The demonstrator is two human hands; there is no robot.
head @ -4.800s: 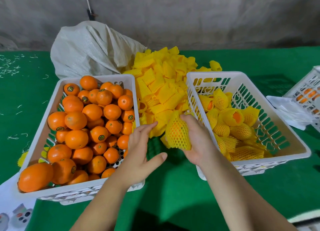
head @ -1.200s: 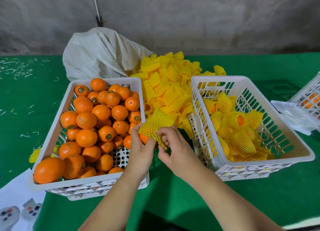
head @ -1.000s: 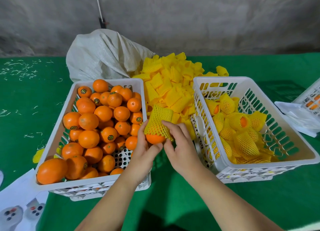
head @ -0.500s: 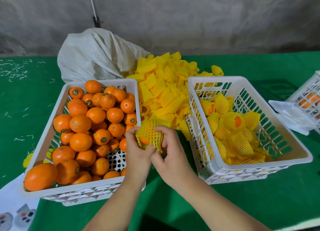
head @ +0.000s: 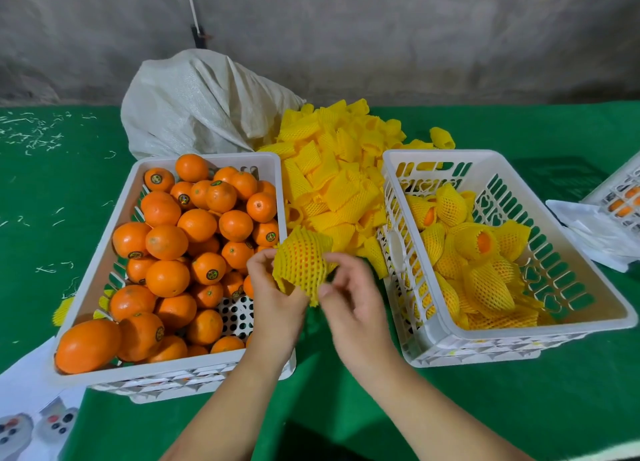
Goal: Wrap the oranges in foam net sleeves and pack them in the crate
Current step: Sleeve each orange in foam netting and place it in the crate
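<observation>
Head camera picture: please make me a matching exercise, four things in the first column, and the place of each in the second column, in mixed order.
1. bare oranges
2. netted oranges
3. empty foam sleeves
4. white sack

A. in the right crate
B. behind the left crate
C. piled between the two crates
D. in the left crate

Pairs: 1-D, 2-A, 3-C, 4-B
</observation>
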